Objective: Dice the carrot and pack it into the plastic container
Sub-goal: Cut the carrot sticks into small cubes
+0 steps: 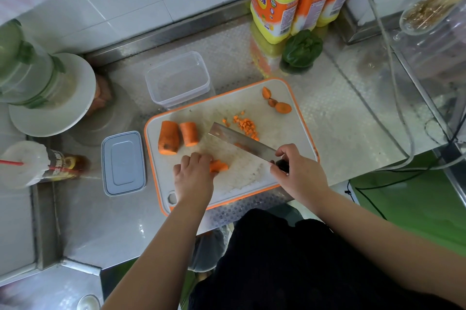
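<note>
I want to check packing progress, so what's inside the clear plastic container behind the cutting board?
The plastic container looks empty: only the steel counter shows through its clear walls. No carrot is inside. The diced carrot lies on the cutting board; the lid lies apart.

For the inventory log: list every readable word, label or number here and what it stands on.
Front yellow jug: "百强" in the label's round badge; its small print and barcode are too small to read.
Other two yellow jugs: labels unreadable.
Dark bottle: label blurred, unreadable.
Nothing else carries text.
</note>
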{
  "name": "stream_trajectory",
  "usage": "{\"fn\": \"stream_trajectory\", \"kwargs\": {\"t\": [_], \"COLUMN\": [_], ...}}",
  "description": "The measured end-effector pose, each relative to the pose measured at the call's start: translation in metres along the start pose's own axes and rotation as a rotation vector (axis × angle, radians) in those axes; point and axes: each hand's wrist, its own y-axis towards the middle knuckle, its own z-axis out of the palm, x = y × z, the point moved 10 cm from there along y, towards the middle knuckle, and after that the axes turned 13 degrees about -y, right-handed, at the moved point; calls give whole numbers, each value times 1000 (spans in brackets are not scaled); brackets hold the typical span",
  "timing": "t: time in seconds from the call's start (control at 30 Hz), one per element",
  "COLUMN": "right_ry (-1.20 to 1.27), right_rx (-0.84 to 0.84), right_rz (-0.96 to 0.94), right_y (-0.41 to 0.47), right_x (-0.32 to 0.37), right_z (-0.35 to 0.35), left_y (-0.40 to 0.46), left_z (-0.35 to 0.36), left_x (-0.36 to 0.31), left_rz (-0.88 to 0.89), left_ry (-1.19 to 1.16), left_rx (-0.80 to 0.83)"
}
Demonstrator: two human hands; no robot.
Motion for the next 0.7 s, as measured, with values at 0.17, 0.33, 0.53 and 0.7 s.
{"fn": "stream_trajectory", "kwargs": {"t": [0.17, 0.33, 0.53, 0.7], "right_ry": [2, 21, 62, 38], "right_rx": [-1, -12, 10, 170], "right_rz": [-4, 8, 52, 78], "right_y": [-1, -1, -2, 3], "right_x": [0, -3, -9, -11], "right_z": [1, 1, 3, 15], "left_y": [7, 7, 10, 10], "left_z": [3, 11, 26, 19], "left_x": [-6, -18, -17, -28], "left_rz": [-14, 79, -139, -59], "left_ry": [156, 96, -499, -349], "left_rx": [71, 92, 187, 119]}}
